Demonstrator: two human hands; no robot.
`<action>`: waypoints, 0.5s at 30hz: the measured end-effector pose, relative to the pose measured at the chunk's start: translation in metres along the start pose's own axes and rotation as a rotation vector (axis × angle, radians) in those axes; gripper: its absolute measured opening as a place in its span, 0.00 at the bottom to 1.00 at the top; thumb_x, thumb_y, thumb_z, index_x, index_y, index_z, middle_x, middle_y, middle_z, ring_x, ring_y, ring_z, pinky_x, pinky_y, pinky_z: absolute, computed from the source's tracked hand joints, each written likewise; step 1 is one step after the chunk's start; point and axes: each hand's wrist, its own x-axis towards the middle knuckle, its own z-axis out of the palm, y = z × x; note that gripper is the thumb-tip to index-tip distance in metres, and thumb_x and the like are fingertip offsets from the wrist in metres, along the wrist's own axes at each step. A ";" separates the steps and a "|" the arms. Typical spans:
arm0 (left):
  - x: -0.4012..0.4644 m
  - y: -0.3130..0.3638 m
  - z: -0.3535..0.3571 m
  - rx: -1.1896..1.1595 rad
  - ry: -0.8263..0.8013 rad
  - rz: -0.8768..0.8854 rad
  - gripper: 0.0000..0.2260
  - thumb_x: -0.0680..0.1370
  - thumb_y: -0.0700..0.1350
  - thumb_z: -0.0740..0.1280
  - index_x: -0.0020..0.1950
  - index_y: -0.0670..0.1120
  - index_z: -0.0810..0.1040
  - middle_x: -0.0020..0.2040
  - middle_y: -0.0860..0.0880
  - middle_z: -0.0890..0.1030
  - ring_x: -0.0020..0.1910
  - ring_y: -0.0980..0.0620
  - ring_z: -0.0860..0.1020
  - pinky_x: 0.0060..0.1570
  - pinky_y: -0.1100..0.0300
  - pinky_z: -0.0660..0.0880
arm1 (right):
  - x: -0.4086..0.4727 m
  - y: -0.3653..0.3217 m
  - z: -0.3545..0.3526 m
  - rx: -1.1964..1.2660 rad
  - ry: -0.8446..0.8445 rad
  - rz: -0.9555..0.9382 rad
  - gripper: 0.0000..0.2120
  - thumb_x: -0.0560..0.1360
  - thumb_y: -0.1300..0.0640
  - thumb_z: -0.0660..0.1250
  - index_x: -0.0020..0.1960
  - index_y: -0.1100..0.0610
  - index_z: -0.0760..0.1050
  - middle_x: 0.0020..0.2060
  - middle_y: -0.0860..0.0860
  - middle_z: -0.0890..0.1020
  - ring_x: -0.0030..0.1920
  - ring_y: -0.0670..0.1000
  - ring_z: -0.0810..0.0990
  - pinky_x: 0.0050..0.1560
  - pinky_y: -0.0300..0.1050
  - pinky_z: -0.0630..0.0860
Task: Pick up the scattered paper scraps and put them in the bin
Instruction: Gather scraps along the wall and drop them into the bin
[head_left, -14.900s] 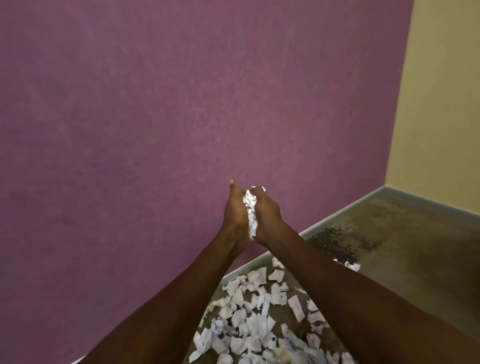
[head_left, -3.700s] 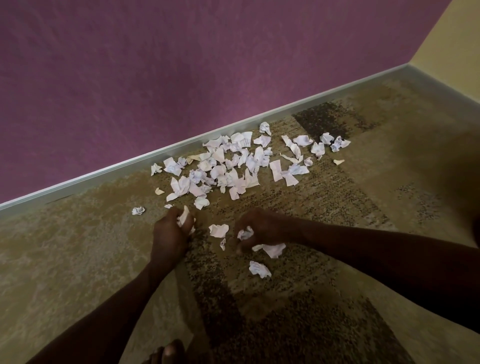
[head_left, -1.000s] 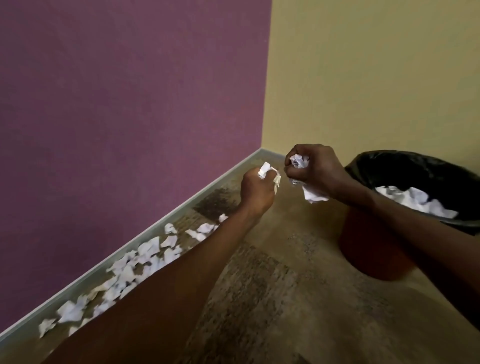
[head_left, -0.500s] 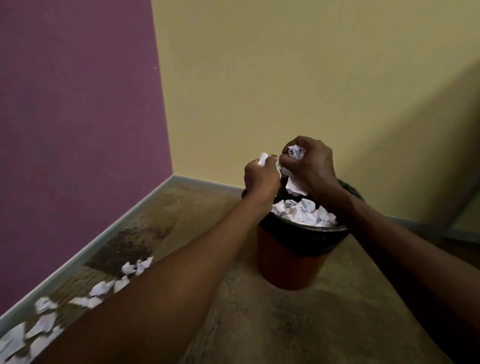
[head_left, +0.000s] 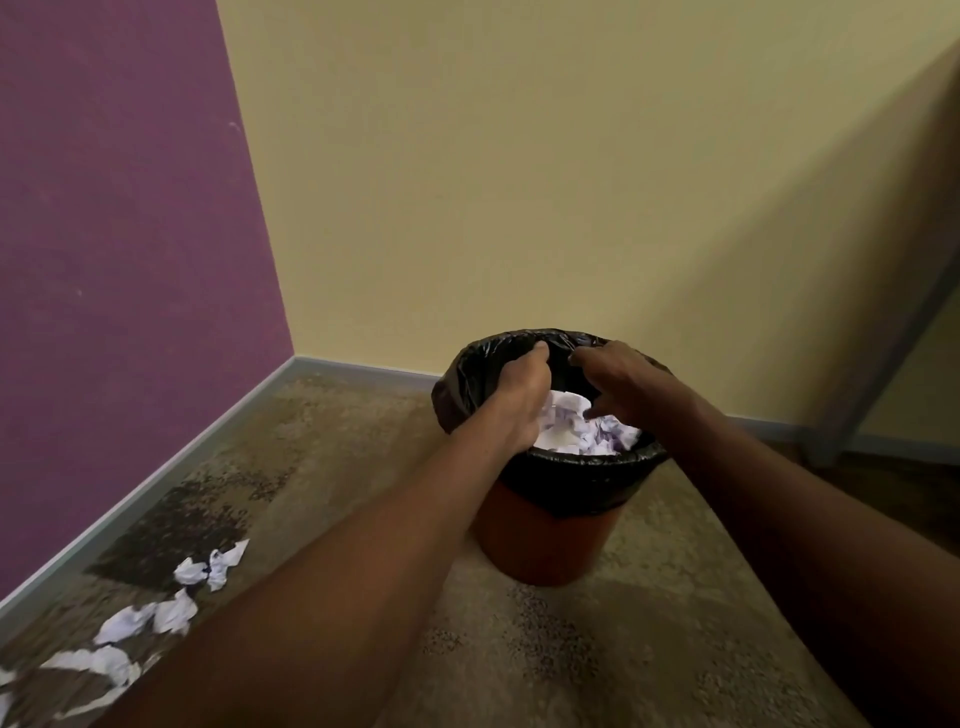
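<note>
Along the purple wall's skirting, crumpled white paper scraps (head_left: 156, 618) lay scattered on the patterned carpet (head_left: 519, 649), well apart from the bin. They looked feather-light, soft and easily crushed, so I judged they were best gathered by scooping several into a cupped palm and squeezing them into a wad. The left hand (head_left: 522, 400) reached over the bin's rim, fingers curled downward; whether they pinched any paper could not be told. The orange bin (head_left: 545, 540), lined with a black bag (head_left: 571, 483), held a heap of scraps. The right hand (head_left: 615, 376) hovered above it, fingers loosely spread, holding nothing.
</note>
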 end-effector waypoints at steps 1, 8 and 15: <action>0.000 -0.001 0.000 0.038 0.005 0.024 0.24 0.82 0.53 0.58 0.74 0.42 0.65 0.72 0.43 0.69 0.69 0.44 0.70 0.60 0.54 0.68 | 0.002 0.000 0.002 0.070 0.009 -0.041 0.11 0.73 0.59 0.72 0.52 0.61 0.73 0.44 0.57 0.80 0.44 0.57 0.78 0.40 0.45 0.68; -0.010 0.004 0.003 0.076 0.024 0.214 0.21 0.84 0.51 0.54 0.66 0.38 0.73 0.57 0.43 0.78 0.54 0.49 0.76 0.59 0.56 0.72 | -0.010 -0.017 0.026 0.183 0.172 -0.128 0.15 0.72 0.56 0.62 0.38 0.68 0.78 0.37 0.64 0.83 0.35 0.56 0.78 0.35 0.46 0.70; -0.019 0.002 -0.017 0.022 0.105 0.325 0.15 0.80 0.51 0.61 0.45 0.43 0.82 0.47 0.40 0.84 0.49 0.42 0.83 0.53 0.47 0.80 | -0.023 -0.029 0.027 0.181 0.301 -0.216 0.14 0.74 0.58 0.60 0.51 0.63 0.81 0.45 0.59 0.84 0.48 0.58 0.82 0.52 0.53 0.79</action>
